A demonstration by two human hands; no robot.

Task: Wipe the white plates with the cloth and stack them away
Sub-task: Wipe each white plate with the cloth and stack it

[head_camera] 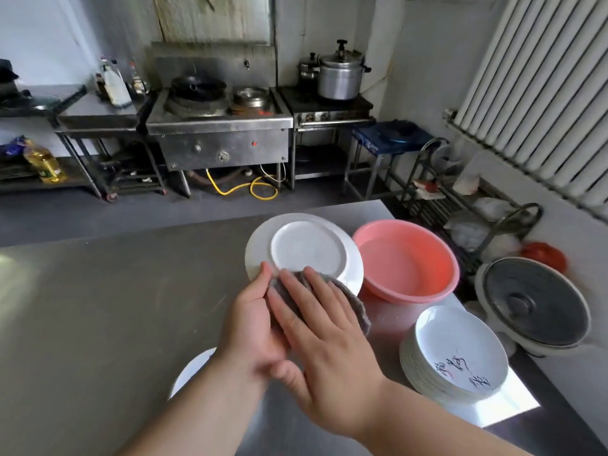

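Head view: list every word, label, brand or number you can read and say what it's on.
Nothing reads clearly.
Stacked plates, top one: black brush characters with a red mark, too blurred and tilted to quote.
Oil bottle: label too small.
Counter bottles: labels blurred.
Held white plate: no text.

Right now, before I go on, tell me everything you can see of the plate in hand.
The plate is round, plain white and smooth, like glazed ceramic or melamine. It is tilted up with its underside toward the camera, showing a raised foot ring around a flat base. It is over the steel table, just left of the pink basin. The left hand grips its lower left rim. The right hand, fingers flat, presses the grey cloth on its lower rim, which is hidden.
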